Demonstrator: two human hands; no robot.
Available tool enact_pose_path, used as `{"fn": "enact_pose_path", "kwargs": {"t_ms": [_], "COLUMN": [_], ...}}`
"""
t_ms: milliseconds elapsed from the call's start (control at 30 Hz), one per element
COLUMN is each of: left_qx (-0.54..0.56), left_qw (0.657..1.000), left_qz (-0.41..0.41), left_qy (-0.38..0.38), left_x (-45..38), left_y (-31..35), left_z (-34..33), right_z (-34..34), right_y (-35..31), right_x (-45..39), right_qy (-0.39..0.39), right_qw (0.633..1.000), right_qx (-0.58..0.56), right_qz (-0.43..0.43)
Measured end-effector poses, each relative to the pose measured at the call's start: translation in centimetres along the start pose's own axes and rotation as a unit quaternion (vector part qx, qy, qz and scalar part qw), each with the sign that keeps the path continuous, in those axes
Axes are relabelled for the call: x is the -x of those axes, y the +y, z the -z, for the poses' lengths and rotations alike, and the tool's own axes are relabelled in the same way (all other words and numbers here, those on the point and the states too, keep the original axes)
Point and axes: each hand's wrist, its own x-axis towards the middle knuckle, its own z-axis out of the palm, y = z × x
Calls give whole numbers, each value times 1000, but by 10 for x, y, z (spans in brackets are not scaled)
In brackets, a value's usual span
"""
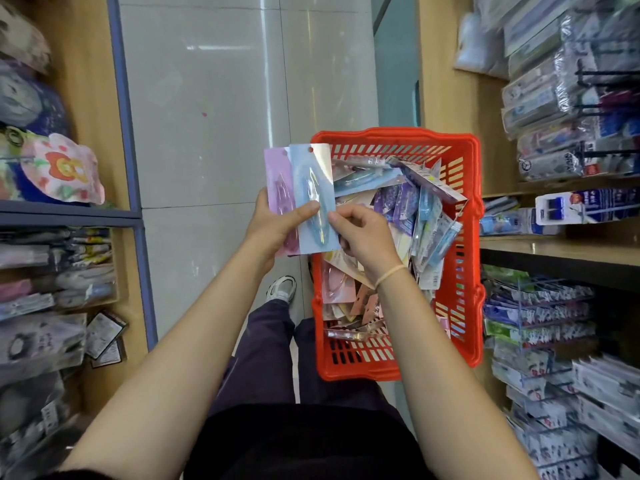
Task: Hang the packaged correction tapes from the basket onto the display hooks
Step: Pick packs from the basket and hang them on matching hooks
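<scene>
Squaring two flat packaged correction tapes, light-blue card [313,199] over pink card [278,188], so punch holes align before hooking. Left hand [277,225] grips both from beneath, thumb across blue. Right hand [363,237] pinches blue card's edge. Held above red slatted plastic basket [471,216], display hooks [540,299] well right.

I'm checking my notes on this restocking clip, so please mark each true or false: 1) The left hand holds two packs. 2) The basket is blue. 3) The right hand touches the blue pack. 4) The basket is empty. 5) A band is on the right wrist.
1) True: the left hand holds a pink pack and a blue pack.
2) False: the basket is red.
3) True: the right hand pinches the blue pack's edge.
4) False: many packs lie in it.
5) True: a band circles the right wrist.
</scene>
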Motion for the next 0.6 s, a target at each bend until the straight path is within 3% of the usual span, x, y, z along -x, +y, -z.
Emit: {"fn": "enact_pose_path", "kwargs": {"t_ms": [167,300,500,600], "left_qx": [-18,-5,-4,-8], "left_qw": [999,999,1000,1000], "left_qz": [-12,-8,-8,-7], "left_qy": [-41,-33,-17,-6], "left_x": [-7,-13,-16,-13], "left_y": [-1,-3,-10,-14], "left_z": [-2,-4,3,5], "right_z": [5,10,14,6], "right_y": [1,2,17,26], "right_x": [-8,-16,-60,-86], "right_qy": [10,17,205,243], "right_qw": [1000,1000,973,959], "right_qx": [20,8,-72,-115], "right_qz": [-4,-19,-80,-95]}}
